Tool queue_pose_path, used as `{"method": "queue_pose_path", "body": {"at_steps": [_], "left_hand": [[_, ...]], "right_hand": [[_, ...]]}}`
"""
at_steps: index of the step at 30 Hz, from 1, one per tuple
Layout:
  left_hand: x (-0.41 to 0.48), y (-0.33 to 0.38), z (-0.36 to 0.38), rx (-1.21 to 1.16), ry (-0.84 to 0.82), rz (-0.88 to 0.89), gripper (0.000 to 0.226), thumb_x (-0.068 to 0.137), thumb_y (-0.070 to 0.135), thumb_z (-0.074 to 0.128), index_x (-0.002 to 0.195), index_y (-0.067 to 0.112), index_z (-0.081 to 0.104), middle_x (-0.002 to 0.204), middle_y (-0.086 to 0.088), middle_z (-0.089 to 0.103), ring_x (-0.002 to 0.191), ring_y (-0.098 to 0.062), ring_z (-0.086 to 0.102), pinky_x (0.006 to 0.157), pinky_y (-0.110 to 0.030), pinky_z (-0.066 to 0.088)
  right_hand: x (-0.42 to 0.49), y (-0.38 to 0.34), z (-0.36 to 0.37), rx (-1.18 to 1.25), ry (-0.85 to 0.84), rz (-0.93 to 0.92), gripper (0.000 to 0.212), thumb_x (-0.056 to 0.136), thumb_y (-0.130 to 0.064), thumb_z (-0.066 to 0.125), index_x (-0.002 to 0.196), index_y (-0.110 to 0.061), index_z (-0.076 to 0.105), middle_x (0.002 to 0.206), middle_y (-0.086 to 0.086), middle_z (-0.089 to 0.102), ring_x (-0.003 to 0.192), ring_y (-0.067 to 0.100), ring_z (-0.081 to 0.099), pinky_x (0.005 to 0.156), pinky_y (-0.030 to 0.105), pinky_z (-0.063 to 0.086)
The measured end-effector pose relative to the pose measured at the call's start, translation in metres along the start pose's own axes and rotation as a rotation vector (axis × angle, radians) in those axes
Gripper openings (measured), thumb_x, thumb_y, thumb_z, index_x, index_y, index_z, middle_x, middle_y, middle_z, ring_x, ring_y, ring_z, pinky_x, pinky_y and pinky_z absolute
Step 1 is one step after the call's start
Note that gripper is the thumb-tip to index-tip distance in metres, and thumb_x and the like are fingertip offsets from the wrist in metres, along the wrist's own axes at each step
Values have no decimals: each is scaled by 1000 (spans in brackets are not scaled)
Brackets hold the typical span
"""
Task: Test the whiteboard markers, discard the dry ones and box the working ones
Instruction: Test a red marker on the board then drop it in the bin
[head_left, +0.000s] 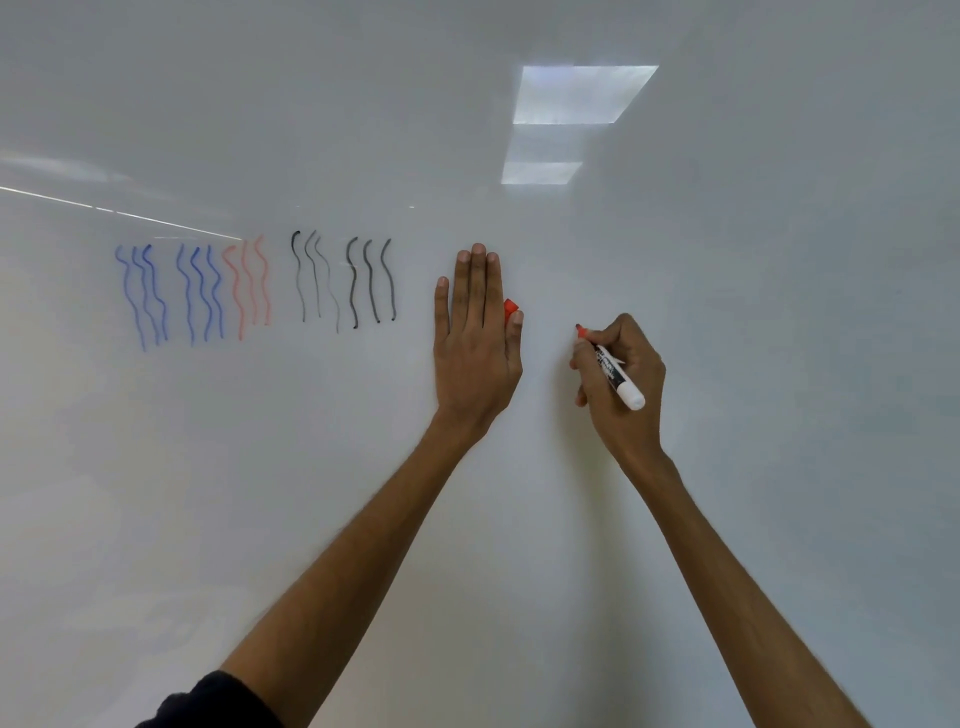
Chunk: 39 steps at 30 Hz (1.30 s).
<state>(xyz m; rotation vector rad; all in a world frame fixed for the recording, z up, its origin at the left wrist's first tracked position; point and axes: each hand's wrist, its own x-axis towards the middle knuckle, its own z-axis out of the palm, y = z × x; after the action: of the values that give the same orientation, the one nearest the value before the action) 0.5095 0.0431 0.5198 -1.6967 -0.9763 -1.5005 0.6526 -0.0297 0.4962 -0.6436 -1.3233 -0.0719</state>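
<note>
L hand (475, 338) lies flat on the whiteboard (727, 260), four fingers straight and together, pointing up. Its thumb pins a red cap (509, 310) against the side of the index finger; only the cap's top end shows.

R hand (621, 379) is curled tight round a marker (613, 374) in a writing grip, thumb + fingers clamped near the front. The marker has a white barrel w/ dark print and a rounded white back end sticking out toward the wrist. Its red tip is at the board surface, just right of the L hand.

Further left on the board are wavy vertical lines (249, 283) in sets of three: two blue, one pale red, two black. Dark sleeve (218, 701) on the L arm, bottom edge.
</note>
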Motion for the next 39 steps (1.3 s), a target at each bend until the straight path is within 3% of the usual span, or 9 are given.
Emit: {"method": "queue_pose_path", "body": {"at_steps": [4,10,16,20,23,31,39], "left_hand": [[-1,1,-1,4,-2,0,57,105,28,29,154,0,17,163,-15,15,152,-27,10,124,-46,11],[-1,1,-2,32,-13,-1,57,106,27,29,154,0,15,163,-15,13,152,-27,8,124,-46,10],[-3,-1,0,48,-31,10,57,107,28,25,154,-1,12,163,-16,11,152,-27,6,123,-47,11],[-3,-1,0,45,-28,12,56,107,27,25,154,-1,15,163,-17,13,152,-28,8,124,-47,10],[-4,-1,0,38,-24,19,56,106,27,24,154,-1,15,163,-17,14,152,-29,9,123,-47,11],[-5,-3,2,3,-10,48,55,108,28,27,152,-3,18,161,-20,18,151,-32,14,123,-48,11],[-20,-7,2,-188,13,75,47,107,19,37,147,-6,31,155,-22,32,146,-34,26,122,-50,15]], "right_hand": [[-12,4,0,0,9,32,19,93,-11,60,81,-1,50,72,23,59,58,30,62,49,33,50],[-3,-10,-1,23,44,79,11,96,-11,62,92,-4,53,75,12,67,57,27,63,42,35,49],[41,-26,-4,34,142,7,16,98,-14,59,101,-1,51,80,11,67,60,19,63,44,26,47],[51,-12,2,-97,132,-74,18,99,-20,55,98,-3,48,71,11,61,56,26,59,44,41,48],[42,-1,7,-141,75,-118,19,99,-22,55,94,-4,47,65,11,57,51,29,55,43,45,44],[5,10,-4,-61,129,6,18,97,-21,57,89,-9,48,66,17,57,54,34,56,42,48,44],[-29,8,-11,-31,31,94,14,95,-14,60,89,-7,51,74,15,61,53,34,55,41,44,45]]}}
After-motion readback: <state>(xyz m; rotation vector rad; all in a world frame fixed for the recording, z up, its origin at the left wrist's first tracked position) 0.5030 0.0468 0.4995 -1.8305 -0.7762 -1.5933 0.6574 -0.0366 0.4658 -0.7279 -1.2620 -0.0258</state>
